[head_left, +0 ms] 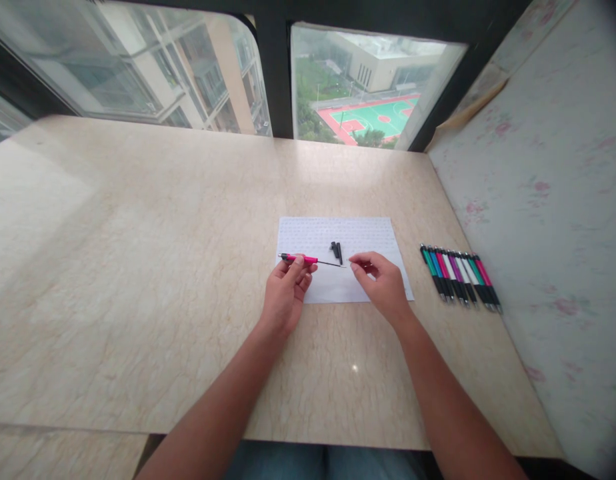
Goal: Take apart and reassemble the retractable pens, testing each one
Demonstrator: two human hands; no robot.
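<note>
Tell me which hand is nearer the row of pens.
Right. The right hand is over the paper, left of the row of pens; the left hand, holding the pink pen, is farther left.

passage: wide counter left of paper | obstacles: black pieces on paper, pen row and wall right

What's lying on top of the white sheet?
Small black parts lie on the white sheet. The left hand and right hand block some of it; anything beneath them cannot be seen.
</note>
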